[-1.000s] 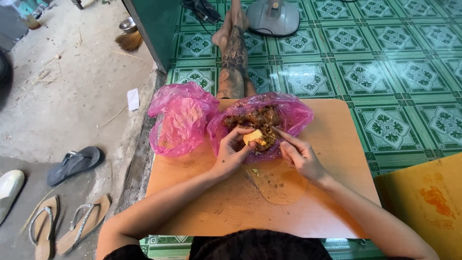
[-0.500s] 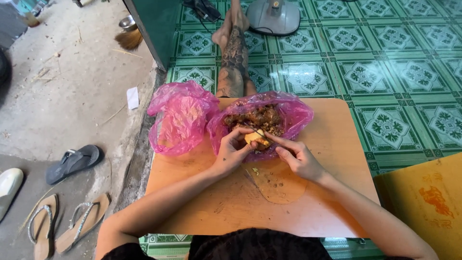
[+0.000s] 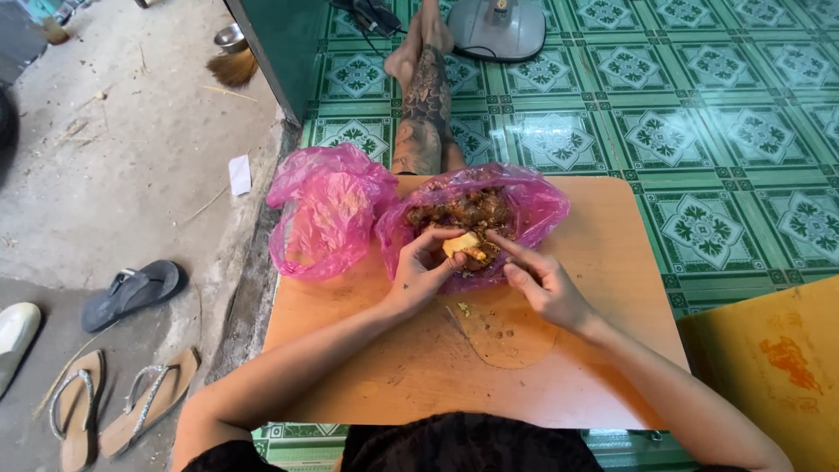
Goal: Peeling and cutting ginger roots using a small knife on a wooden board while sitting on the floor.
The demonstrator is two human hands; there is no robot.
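A pale yellow piece (image 3: pixel 461 244) is pinched in the fingers of the left hand (image 3: pixel 421 271) over the open pink bag (image 3: pixel 533 205) of brown bits, which lies on the far part of the wooden table (image 3: pixel 612 288). The piece is touched by the outstretched fingers of the right hand (image 3: pixel 540 281), which are closed on nothing. A second pink bag (image 3: pixel 328 210) is set just beside, at the table's left edge. A tattooed leg (image 3: pixel 426 105) is stretched over green tiles (image 3: pixel 699 131) beyond. Sandals (image 3: pixel 131 293) are scattered on concrete at the left.
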